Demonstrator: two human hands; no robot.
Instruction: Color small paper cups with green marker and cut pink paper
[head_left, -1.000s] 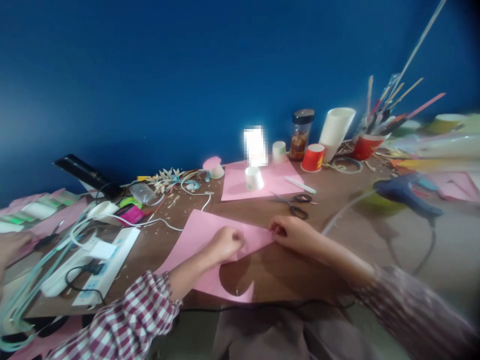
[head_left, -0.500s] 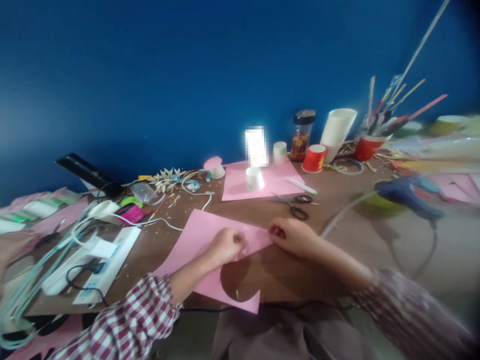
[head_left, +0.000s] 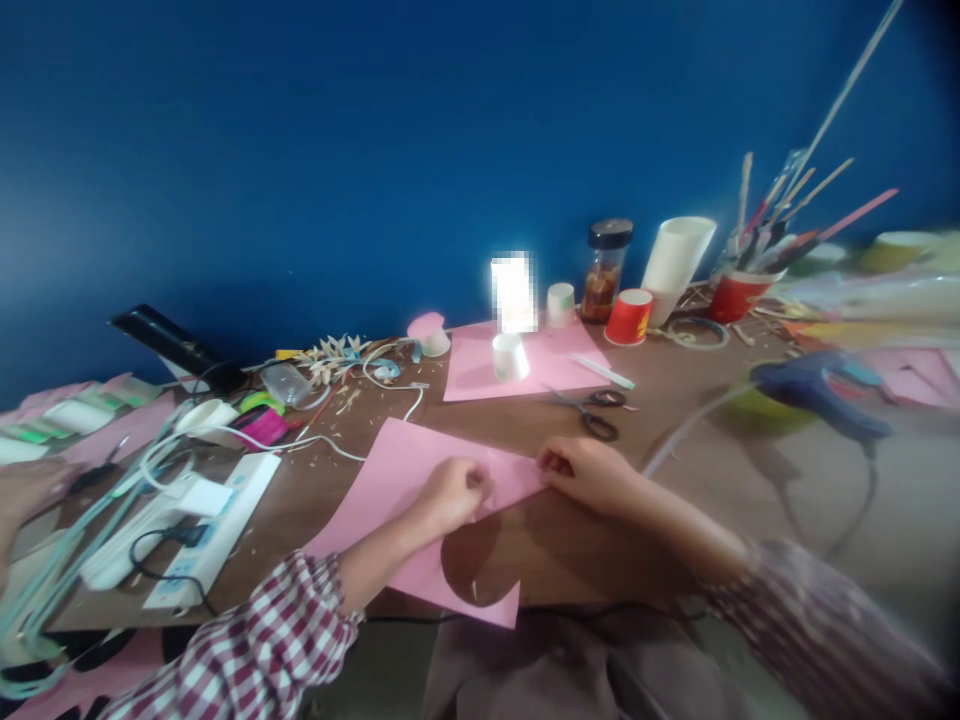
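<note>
A sheet of pink paper (head_left: 390, 480) with a round cut-out on its near side lies in front of me, one corner reaching over the table's front edge. My left hand (head_left: 454, 490) rests on the paper with its fingers curled in; what they hold, if anything, is hidden. My right hand (head_left: 574, 472) pinches the sheet's right corner between thumb and fingers. Beyond it lies a pair of scissors (head_left: 598, 425) with dark handles. A white paper cup (head_left: 510, 358) stands on a second pink sheet (head_left: 469, 375) farther back, with a marker (head_left: 604, 371) at that sheet's right side.
A white power strip (head_left: 225, 530) and cables crowd the left, where another person's hand (head_left: 34, 490) shows. At the back stand a lidded jar (head_left: 606, 275), a red cup (head_left: 628, 318) and a red cup of brushes (head_left: 739, 297). A blue glue gun (head_left: 817, 385) is at right.
My hands and the pink paper have stayed almost still. At the left edge, the other person's hand has come farther into view.
</note>
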